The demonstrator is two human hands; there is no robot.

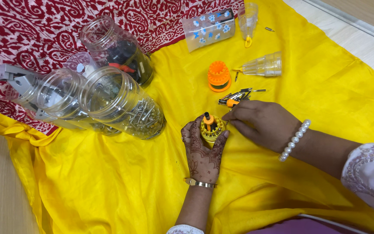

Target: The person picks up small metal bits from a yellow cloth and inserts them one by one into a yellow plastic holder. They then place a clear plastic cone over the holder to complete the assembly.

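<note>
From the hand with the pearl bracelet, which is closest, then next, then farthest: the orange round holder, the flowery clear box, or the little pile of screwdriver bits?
Measured from the right hand:
1. The pile of screwdriver bits, just above the fingers.
2. The orange round holder, farther up and a little left.
3. The flowery clear box, far up, at the edge of the red patterned cloth.

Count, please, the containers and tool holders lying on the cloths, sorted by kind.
Clear plastic jars: 3
Small clear cone-shaped caps: 2
Clear flowered box: 1
Orange round bit holder: 1
Yellow round bit holder, held in the left hand: 1
Total: 8
</note>
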